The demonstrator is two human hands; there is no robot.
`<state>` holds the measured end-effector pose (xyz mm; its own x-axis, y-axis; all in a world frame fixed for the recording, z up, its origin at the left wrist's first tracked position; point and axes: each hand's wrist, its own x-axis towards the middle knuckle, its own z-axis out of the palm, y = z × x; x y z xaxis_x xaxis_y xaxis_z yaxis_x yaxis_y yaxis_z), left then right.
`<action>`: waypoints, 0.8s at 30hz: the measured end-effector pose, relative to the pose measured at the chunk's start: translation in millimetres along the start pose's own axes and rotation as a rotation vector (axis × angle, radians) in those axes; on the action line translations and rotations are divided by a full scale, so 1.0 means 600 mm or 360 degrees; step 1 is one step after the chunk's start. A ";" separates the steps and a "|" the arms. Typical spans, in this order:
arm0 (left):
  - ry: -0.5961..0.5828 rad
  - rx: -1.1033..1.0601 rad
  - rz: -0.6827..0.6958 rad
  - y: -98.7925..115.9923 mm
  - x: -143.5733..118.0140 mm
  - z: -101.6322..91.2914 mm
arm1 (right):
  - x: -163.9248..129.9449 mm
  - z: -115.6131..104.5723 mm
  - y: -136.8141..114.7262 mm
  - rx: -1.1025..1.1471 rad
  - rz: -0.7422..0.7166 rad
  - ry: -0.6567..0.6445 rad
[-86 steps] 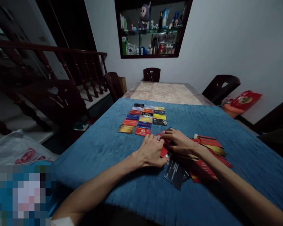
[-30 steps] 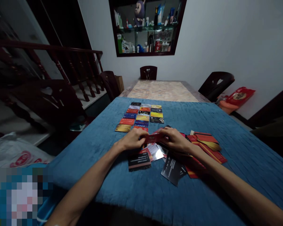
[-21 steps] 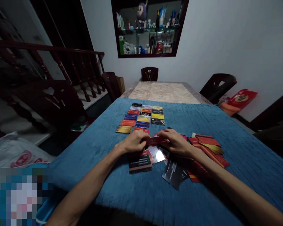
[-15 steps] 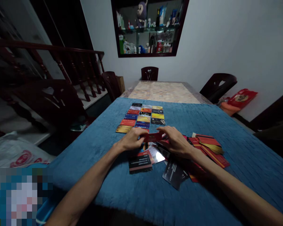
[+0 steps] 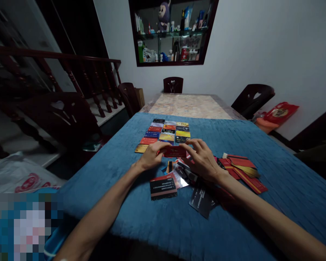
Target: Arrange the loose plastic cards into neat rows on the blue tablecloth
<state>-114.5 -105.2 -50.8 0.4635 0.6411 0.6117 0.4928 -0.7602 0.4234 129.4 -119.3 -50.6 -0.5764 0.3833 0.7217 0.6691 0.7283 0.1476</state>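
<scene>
Left hand (image 5: 152,156) and right hand (image 5: 204,158) pinch short ends of red card (image 5: 175,151) between them; likely light, stiff, slick, best held by edges.

A red card (image 5: 175,151) is held raised, long edges crosswise. Loose cards (image 5: 163,186) overlap nearer; arrayed cards (image 5: 167,138) form three columns beyond.

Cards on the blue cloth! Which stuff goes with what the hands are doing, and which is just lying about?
Seems part of it:
- red card, held up
- card rows
- loose cards

Seems just about:
- purple plush toy
- red bag
- white bag
</scene>
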 end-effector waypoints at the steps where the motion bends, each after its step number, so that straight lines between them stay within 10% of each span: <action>1: 0.0025 0.0014 -0.0010 0.000 0.000 -0.001 | 0.004 0.000 -0.001 -0.0007 0.0018 0.0001; 24: -0.0270 0.0523 0.0016 -0.085 -0.014 -0.013 | 0.038 0.083 0.000 0.0073 0.0374 -0.0423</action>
<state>-149.5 -72.4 -72.2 0.5712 0.6632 0.4836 0.6852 -0.7096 0.1638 92.5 -82.2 -67.9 -0.5155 0.6732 0.5302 0.7794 0.6254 -0.0364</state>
